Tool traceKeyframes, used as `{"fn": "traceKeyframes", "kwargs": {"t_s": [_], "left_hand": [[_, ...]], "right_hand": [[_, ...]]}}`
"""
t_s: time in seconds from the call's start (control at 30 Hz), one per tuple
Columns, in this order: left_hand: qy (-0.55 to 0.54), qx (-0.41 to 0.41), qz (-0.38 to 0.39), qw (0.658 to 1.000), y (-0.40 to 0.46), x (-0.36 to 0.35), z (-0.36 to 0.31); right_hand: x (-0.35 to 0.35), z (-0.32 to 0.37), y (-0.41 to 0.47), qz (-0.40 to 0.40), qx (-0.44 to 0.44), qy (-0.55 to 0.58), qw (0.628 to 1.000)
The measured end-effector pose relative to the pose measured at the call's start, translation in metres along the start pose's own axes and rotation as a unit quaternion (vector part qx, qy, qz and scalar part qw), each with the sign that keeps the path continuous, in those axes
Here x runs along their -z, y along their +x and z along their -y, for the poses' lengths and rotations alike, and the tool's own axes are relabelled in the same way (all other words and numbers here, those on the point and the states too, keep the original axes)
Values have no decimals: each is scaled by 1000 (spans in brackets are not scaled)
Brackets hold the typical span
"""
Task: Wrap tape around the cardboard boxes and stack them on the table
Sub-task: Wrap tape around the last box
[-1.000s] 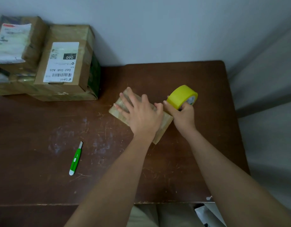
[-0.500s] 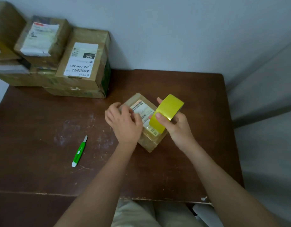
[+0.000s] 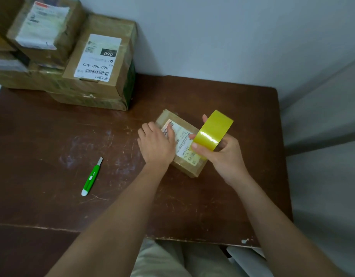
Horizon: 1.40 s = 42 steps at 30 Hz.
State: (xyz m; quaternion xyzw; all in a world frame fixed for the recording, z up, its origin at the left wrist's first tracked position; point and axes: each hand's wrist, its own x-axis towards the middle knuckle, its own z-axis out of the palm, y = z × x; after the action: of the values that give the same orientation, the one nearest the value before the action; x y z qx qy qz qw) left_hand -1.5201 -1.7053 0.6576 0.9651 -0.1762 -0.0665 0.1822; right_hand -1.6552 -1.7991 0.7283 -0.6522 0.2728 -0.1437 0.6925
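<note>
- I see the small cardboard box (image 3: 181, 143) lying flat on the brown table (image 3: 242, 108), label side up, right of the table's middle
- The left hand (image 3: 156, 143) lies flat on the left half of that box, fingers spread and pressing down on the label, gripping nothing
- The right hand (image 3: 222, 154) is closed around the yellow tape roll (image 3: 213, 132), thumb on the near side and fingers behind, holding the roll above the right end of the small cardboard box
- I cannot make out whether a strip of tape runs from the roll to the box; the roll hides that edge, so it may or may not be attached
- Far left of the small box, against the wall, stands the stack of taped boxes (image 3: 96, 62), the nearest one showing a white shipping label (image 3: 98, 56) on top
- A green utility knife (image 3: 91, 177) lies on the table to the near left of the small box, well apart from it, blade end pointing away from me
- Both forearms reach in from the near edge of the table towards the small box
</note>
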Motion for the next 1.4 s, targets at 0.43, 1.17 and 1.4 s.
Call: {"fn": "traceKeyframes", "kwargs": {"t_s": [0.43, 1.17, 1.4], "left_hand": [[15, -21, 13, 1000, -1, 0, 5], [-14, -12, -10, 1000, -1, -2, 4], [56, 29, 17, 998, -2, 4, -4]], "right_hand": [[38, -9, 59, -151, -18, 62, 986], [42, -76, 78, -130, -58, -23, 989], [37, -82, 75, -133, -93, 19, 987]]}}
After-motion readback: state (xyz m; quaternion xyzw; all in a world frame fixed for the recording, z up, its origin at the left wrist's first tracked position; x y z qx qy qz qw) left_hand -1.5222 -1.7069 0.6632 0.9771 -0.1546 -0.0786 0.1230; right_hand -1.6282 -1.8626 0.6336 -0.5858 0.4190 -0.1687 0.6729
